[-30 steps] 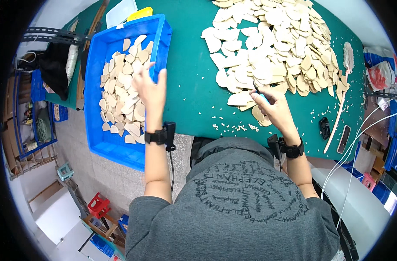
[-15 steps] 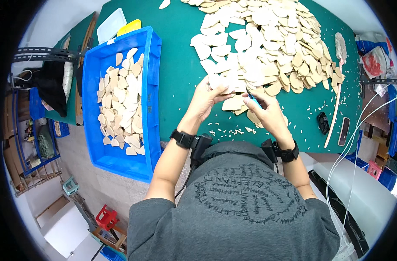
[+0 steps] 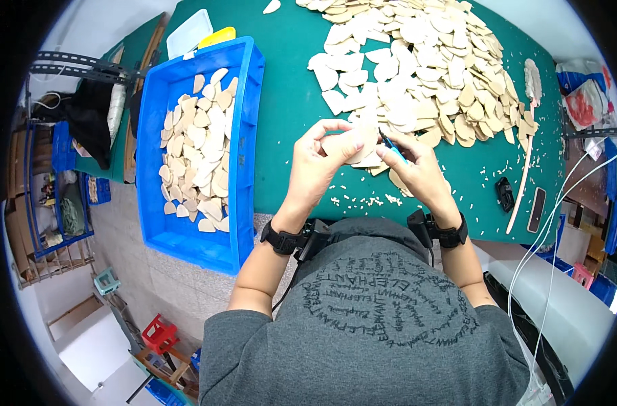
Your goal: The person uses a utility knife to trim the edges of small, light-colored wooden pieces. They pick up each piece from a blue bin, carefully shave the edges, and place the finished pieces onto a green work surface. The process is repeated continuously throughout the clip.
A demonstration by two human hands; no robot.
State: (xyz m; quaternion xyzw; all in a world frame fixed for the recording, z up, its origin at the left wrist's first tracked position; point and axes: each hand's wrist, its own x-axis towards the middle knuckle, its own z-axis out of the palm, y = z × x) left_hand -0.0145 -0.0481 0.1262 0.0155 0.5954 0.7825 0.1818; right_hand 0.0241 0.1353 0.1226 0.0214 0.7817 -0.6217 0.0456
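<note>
The left hand (image 3: 315,166) pinches a pale, flat, curved-edged piece (image 3: 368,140) between thumb and fingers; it juts right past the thumb tip. The right hand (image 3: 420,172) grips a blue tool (image 3: 394,148). Beyond lies a pale pile (image 3: 450,74).

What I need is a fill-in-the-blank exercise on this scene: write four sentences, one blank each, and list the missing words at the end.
1. The right hand grips a slim tool coloured black and ____.
2. The left hand holds a thin pale piece, and the large tray stands to the ____ of that hand.
3. The tabletop under the big heap of pieces is ____ in colour.
4. At the tray's far end, beside a white plastic object, is a ____ one.

Missing words: blue; left; green; yellow.
</note>
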